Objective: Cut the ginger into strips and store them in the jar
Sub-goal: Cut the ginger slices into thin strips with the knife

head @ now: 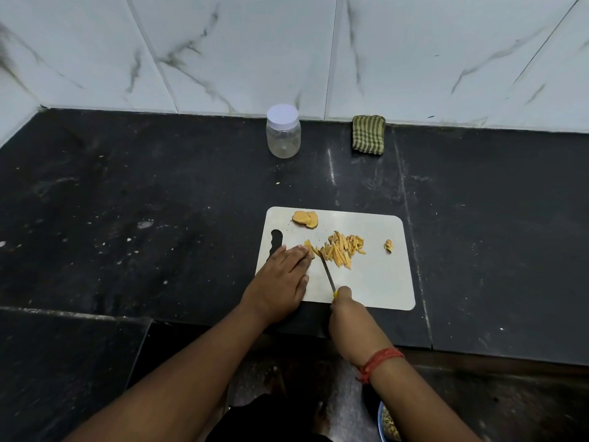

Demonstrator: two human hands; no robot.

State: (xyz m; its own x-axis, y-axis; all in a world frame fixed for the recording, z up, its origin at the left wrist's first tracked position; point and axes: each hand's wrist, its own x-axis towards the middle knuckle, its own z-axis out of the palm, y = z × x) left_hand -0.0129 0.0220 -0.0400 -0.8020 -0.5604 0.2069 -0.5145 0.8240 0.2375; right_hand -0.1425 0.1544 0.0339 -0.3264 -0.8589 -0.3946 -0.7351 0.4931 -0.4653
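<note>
Here is the white cutting board [376, 282] on the dark tabletop [127, 218], and the left hand [280, 279] lies flat on its left part, fingers straight and pressed together, holding down a ginger slice [309, 247] of which only the far edge peeks out past the fingertips. The right hand [345, 306] is at the board's near edge, its grip curled around the knife [328, 274]; only a sliver of yellow handle shows, the rest is buried in the fist. The thin blade angles up and left, its tip reaching the near edge of the strip pile [344, 250]; whether it touches the held slice is hard to tell. The cut strips sit in a loose heap mid-board, just right of the left fingertips. Two uncut ginger slices [305, 219] overlap near the board's far left corner, and a small scrap [388, 245] lies apart to the right. The jar [283, 132], clear, with its white lid on, stands well beyond the board near the marble wall [255, 52]; its inside looks empty, though the plastic is cloudy. A folded green striped cloth [368, 134] rests against the wall to the jar's right. A red thread [379, 362] circles the right wrist. At the bottom edge a blue-rimmed bowl [387, 425] is cut off, contents unclear.
</note>
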